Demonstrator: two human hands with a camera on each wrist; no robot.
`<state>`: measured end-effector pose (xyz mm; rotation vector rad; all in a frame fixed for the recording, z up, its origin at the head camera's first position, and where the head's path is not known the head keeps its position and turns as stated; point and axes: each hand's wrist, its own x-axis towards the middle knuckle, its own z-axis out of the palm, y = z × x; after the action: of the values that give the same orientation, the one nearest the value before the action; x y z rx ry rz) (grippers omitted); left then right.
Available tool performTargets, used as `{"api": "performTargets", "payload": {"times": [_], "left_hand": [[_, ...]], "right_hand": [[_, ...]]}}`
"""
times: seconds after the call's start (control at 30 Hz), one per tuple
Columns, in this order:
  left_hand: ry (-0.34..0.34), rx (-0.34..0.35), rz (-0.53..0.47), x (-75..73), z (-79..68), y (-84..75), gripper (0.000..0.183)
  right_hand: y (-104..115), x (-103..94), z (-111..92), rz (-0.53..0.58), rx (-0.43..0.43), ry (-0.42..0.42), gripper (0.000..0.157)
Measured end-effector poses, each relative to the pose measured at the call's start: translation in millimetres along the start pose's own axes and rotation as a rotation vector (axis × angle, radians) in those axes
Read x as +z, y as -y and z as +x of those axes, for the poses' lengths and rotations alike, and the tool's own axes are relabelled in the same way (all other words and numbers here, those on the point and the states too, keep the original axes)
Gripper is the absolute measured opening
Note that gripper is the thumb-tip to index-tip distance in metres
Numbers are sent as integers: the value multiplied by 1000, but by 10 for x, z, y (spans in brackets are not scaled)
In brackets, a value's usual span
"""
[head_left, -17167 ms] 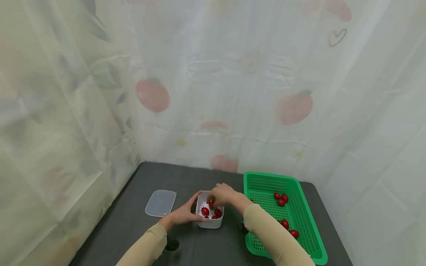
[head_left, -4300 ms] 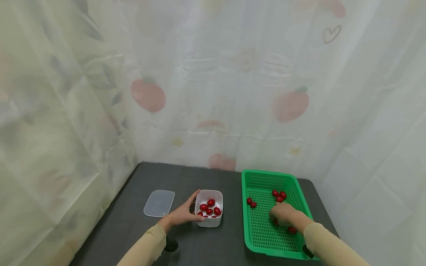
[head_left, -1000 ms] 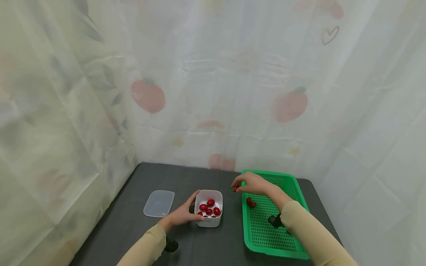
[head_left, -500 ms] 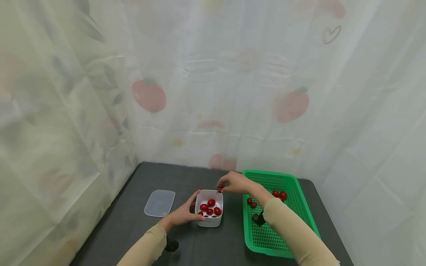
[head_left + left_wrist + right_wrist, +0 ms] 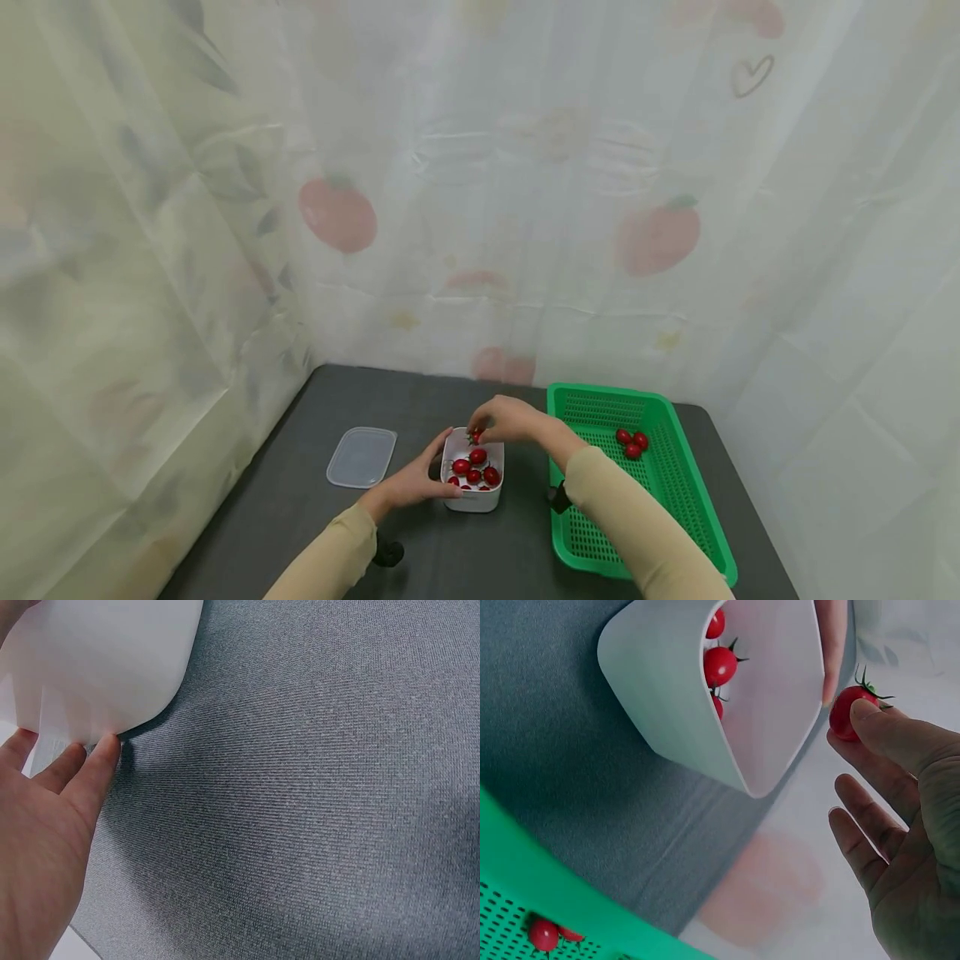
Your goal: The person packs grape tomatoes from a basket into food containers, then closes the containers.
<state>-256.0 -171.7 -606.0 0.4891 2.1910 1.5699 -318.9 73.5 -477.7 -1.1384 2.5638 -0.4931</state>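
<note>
A cherry tomato (image 5: 844, 712) with a green calyx is pinched between thumb and forefinger of my right hand (image 5: 510, 419), its other fingers spread apart in the right wrist view. This hand hovers over the far edge of a white square container (image 5: 475, 502). Several cherry tomatoes (image 5: 461, 467) lie in the container. My left hand (image 5: 411, 483) holds the container from its left side, thumb at the near side and fingers towards the back. Fingertips (image 5: 109, 746) touch the white wall in the left wrist view.
A green perforated basket (image 5: 693, 508) stands at the right, with a cluster of cherry tomatoes (image 5: 633, 451) inside; the right forearm hides part of it. To the left lies a translucent lid (image 5: 362, 457) on the dark grey table (image 5: 450, 567). A printed curtain (image 5: 480, 208) hangs behind.
From the basket, my right hand has carried a cherry tomato left to above the container. The container holds more tomatoes than 17 seconds ago. My left hand stays in place.
</note>
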Motion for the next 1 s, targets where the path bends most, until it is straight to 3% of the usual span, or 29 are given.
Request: {"api": "performTargets", "payload": {"times": [0.27,0.47,0.73,1.0], "left_hand": [[8,9,3,-2,6,12,112],[18,8,-13,-18,12,39,112],[22,6,-7,-19,2,30,115],[13,2,9,-18,-9,27,112]], "right_hand": [[63,142,100,-47,57,31,19],[76,276,153,-166,83,43,16],[128,381,162,-332,57,83,10],[125,476,198,-417,52,107,8]]}}
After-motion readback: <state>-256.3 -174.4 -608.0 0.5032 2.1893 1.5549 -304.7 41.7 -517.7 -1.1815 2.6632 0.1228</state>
